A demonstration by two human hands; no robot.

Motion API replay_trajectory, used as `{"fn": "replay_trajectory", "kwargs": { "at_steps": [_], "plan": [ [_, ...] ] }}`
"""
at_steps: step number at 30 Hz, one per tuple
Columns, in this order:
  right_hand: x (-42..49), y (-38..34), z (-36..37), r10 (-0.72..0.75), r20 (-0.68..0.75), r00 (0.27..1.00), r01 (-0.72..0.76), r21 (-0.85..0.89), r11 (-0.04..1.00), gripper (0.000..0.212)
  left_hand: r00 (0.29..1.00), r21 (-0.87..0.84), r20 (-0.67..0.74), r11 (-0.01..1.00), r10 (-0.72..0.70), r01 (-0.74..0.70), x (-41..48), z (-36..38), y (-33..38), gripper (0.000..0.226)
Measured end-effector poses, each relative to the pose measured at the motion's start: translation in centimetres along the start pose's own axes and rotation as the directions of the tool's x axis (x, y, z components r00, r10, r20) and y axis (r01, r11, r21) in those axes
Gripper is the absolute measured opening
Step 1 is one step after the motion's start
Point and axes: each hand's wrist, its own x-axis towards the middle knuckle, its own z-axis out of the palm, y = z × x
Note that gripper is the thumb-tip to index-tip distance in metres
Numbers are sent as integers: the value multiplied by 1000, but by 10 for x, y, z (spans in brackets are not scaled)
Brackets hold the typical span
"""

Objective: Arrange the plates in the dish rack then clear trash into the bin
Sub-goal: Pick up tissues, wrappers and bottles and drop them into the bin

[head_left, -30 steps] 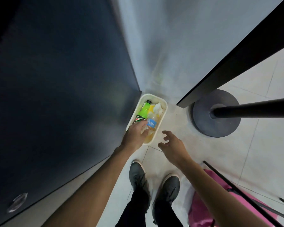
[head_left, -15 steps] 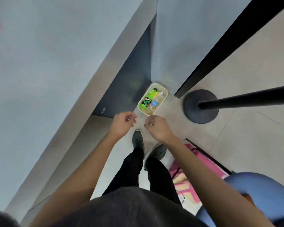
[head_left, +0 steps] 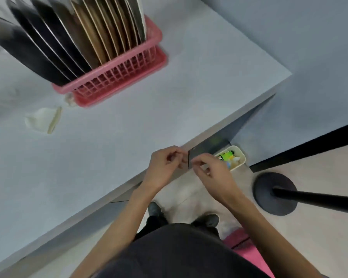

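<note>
A pink dish rack (head_left: 117,77) stands on the grey table (head_left: 169,101) at the top left, filled with several upright plates (head_left: 72,35), dark ones at left and tan ones at right. A crumpled white wrapper (head_left: 41,119) lies on the table left of the rack. The cream bin (head_left: 239,160) sits on the floor under the table's corner, holding a green bottle (head_left: 225,156) and other trash. My left hand (head_left: 165,165) and my right hand (head_left: 211,171) hover together over the table's near edge, fingers loosely curled, nothing visible in either.
A black stand with a round base (head_left: 269,195) and pole is on the floor at right. A dark beam (head_left: 309,147) runs diagonally behind the bin. Something pink (head_left: 247,249) lies by my feet.
The view has risen from the floor to the tabletop, bringing the rack and plates into sight. Both hands came up from the bin to the table edge, close together.
</note>
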Motion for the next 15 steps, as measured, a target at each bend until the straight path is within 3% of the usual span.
{"fn": "replay_trajectory", "kwargs": {
  "at_steps": [4, 15],
  "plan": [
    [21, -52, 33, -93, 61, 994, 92, 10, 996, 16, 993, -71, -109, 997, -48, 41, -25, -66, -15, 21],
    [79, -193, 170, -198, 256, 946, 162, 154, 975, 20, 936, -152, -332, 986, -120, 73, -72, -250, -78, 25]
  ]
}}
